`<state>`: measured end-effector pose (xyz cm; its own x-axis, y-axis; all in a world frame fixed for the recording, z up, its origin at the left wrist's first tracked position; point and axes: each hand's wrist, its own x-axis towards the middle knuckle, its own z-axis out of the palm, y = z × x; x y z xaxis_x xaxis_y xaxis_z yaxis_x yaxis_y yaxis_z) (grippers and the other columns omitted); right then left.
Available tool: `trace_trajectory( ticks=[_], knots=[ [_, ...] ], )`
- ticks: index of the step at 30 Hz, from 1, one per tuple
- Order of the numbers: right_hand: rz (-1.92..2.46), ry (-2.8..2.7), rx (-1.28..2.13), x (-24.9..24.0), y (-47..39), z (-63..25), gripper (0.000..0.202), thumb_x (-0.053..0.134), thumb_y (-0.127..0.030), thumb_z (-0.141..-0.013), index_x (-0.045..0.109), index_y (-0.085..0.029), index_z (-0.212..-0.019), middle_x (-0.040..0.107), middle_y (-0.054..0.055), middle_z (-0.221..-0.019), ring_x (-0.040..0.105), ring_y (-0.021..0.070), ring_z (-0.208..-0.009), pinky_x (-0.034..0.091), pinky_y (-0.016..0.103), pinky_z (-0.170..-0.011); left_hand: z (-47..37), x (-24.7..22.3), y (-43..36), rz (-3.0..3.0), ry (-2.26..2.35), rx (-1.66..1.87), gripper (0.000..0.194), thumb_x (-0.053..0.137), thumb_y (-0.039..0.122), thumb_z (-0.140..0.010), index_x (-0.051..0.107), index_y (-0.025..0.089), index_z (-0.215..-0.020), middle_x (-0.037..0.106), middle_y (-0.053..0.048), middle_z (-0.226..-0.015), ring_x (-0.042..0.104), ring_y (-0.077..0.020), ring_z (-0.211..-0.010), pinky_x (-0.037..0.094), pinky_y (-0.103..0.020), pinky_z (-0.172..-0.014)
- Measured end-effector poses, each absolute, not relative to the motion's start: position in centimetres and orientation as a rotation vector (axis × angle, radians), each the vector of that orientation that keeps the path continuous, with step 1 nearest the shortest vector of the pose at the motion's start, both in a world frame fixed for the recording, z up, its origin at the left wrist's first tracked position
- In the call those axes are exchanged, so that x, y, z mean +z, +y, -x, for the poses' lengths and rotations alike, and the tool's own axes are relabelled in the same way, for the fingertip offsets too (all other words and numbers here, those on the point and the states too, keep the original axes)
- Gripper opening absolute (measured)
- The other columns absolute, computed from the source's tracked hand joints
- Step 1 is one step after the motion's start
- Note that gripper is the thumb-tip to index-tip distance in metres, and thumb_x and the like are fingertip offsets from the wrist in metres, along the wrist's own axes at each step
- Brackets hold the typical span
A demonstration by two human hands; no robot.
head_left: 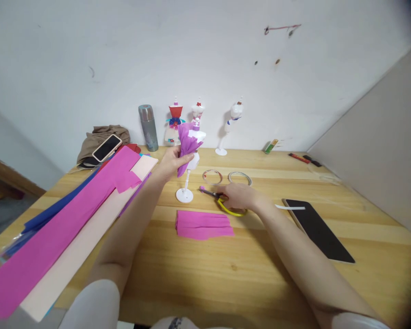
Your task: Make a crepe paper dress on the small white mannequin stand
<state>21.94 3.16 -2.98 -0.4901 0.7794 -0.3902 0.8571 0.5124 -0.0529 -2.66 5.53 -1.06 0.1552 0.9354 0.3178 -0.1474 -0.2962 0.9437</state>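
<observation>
My left hand (pixel 173 161) is closed on a piece of purple crepe paper (pixel 188 142), holding it against the side of a small white dress-form mannequin (pixel 193 162). The mannequin stands upright on a round white base. To the right, my right hand (pixel 239 196) is closed around the yellow handles of a pair of scissors (pixel 219 196). Their dark blades point left, low over the table, beside a tiny pink scrap (pixel 202 188). Some fingers of that hand are hidden behind its back. In front of the mannequin lies a folded pink crepe paper strip (pixel 204 225).
Two tape rolls (pixel 240 178) lie behind the scissors. A black tablet (pixel 318 228) with a white strip (pixel 290 207) is at right. Long crepe sheets (pixel 68 228) cover the left side, near a phone (pixel 107 147). Along the wall stand a flask (pixel 148 128) and mannequins (pixel 176 123).
</observation>
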Motion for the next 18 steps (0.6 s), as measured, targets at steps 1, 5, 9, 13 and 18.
trace_trajectory(
  ticks=[1, 5, 9, 13, 18],
  knots=[
    [-1.367, 2.447, -0.343, -2.92, 3.11, -21.92, 0.061, 0.052, -0.015, -0.083, 0.062, -0.029, -0.142, 0.074, 0.012, -0.095, 0.070, 0.0265, -0.084, 0.038, 0.030, -0.063, 2.67, -1.03, 5.50, -1.426, 0.815, 1.337, 0.040, 0.087, 0.042, -0.065, 0.074, 0.015, -0.092, 0.075, -0.007, -0.086, 0.070, -0.0227, -0.079, 0.054, -0.036, -0.077],
    [-1.344, 2.487, -0.386, -3.03, 2.99, -21.90, 0.067, 0.054, -0.013, -0.081, 0.057, -0.031, -0.146, 0.074, 0.010, -0.093, 0.070, 0.0251, -0.081, 0.039, 0.030, -0.063, 2.74, -0.96, 5.34, -1.456, 0.777, 1.291, 0.045, 0.086, 0.043, -0.066, 0.075, 0.015, -0.100, 0.076, -0.009, -0.093, 0.072, -0.0258, -0.087, 0.055, -0.039, -0.082],
    [-1.350, 2.541, -0.397, -3.45, 2.90, -21.74, 0.073, 0.058, -0.007, -0.076, 0.057, -0.030, -0.145, 0.074, 0.009, -0.093, 0.070, 0.0257, -0.082, 0.039, 0.030, -0.063, 2.80, -0.99, 5.17, -1.455, 0.724, 1.276, 0.045, 0.087, 0.042, -0.066, 0.075, 0.015, -0.101, 0.077, -0.010, -0.094, 0.072, -0.0254, -0.088, 0.055, -0.039, -0.083],
    [-1.321, 2.529, -0.347, -3.33, 2.71, -21.55, 0.070, 0.060, -0.010, -0.076, 0.057, -0.023, -0.145, 0.075, 0.013, -0.109, 0.071, 0.0296, -0.097, 0.041, 0.031, -0.067, 2.88, -1.03, 5.09, -1.441, 0.704, 1.286, 0.043, 0.088, 0.040, -0.067, 0.076, 0.016, -0.101, 0.078, -0.009, -0.096, 0.073, -0.0238, -0.088, 0.056, -0.036, -0.083],
    [-1.276, 2.527, -0.287, -2.77, 2.61, -21.72, 0.059, 0.059, -0.020, -0.082, 0.061, -0.025, -0.140, 0.074, 0.014, -0.116, 0.070, 0.0313, -0.104, 0.044, 0.033, -0.072, 3.39, -1.10, 5.23, -1.430, 0.700, 1.283, 0.042, 0.088, 0.040, -0.067, 0.076, 0.016, -0.099, 0.079, -0.009, -0.096, 0.074, -0.0263, -0.092, 0.056, -0.037, -0.085]
  ],
)
